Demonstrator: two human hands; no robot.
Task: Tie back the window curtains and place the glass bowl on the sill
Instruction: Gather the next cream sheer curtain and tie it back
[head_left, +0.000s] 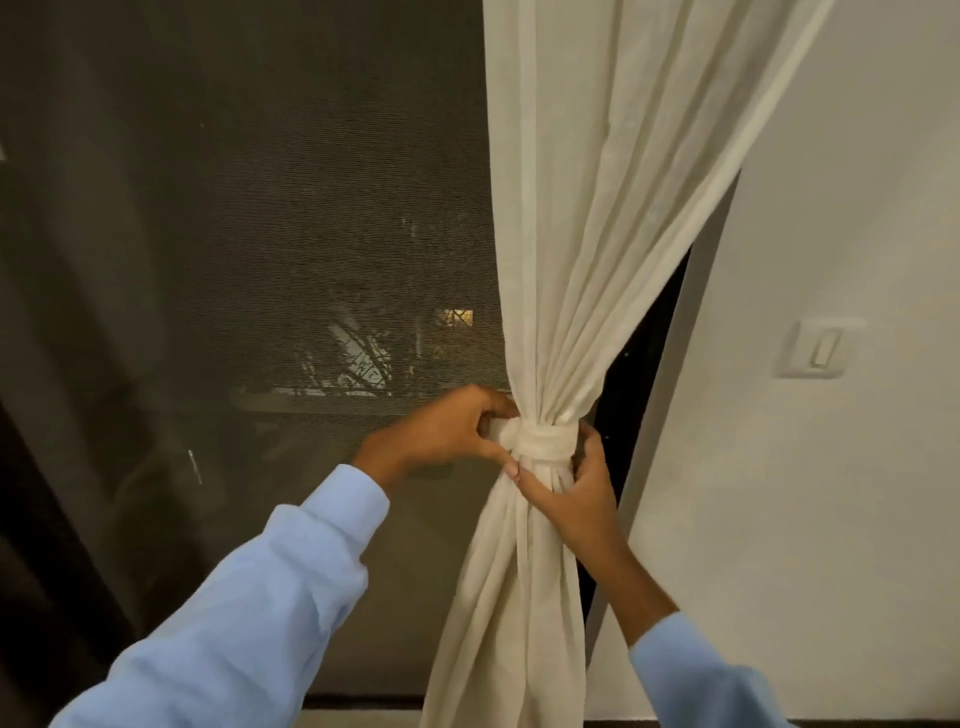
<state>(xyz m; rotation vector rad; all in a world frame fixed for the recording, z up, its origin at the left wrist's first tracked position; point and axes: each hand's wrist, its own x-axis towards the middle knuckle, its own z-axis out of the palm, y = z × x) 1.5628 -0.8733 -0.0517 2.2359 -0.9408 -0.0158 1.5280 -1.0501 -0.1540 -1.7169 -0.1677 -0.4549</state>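
one cream curtain (597, 208) is hanging at the right side of the window, in front of the dark mesh screen (260, 208) and just beside the white wall (857, 156). its folds are being gathered into a single bunch at mid height. one tie band (543, 441) of the same cream cloth is wrapping around that bunch, holding all the folds inside its loop, and the cloth is spreading out again above and below it. two bare hands are working at the band, each coming out of one of two light blue sleeves (249, 597). the left grip (447, 431) is curling its fingers and pinching the small knotted end of the tie band at the band's left side. the right grip (576, 493) is closing around the bunched curtain just under the band, with its thumb lying across the front and a finger reaching up the band's right side. one white switch (818, 348) is sitting on the wall, well apart from the curtain. through the screen one small lit window (460, 317) is glowing yellow. at the far left edge a dark drape (52, 312) is hanging, too dim to make out clearly.
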